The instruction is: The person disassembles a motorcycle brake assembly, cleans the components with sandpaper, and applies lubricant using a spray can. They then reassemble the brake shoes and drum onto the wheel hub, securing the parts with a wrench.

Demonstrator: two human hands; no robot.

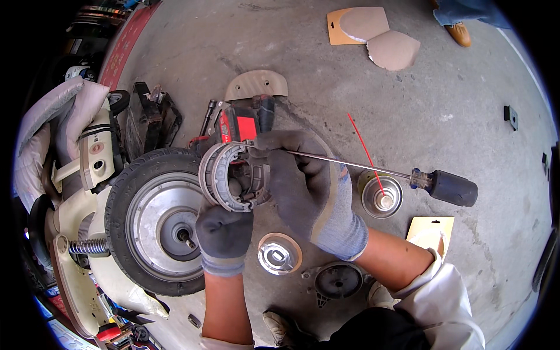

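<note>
Concrete floor (466, 116) beneath brake shoes (216, 178), screwdriver (446, 186)

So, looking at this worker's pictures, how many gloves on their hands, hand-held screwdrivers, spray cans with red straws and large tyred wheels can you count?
Gloves, left glove and right glove: 2
Hand-held screwdriver: 1
Spray can with red straw: 1
Large tyred wheel: 1
Total: 5
</note>
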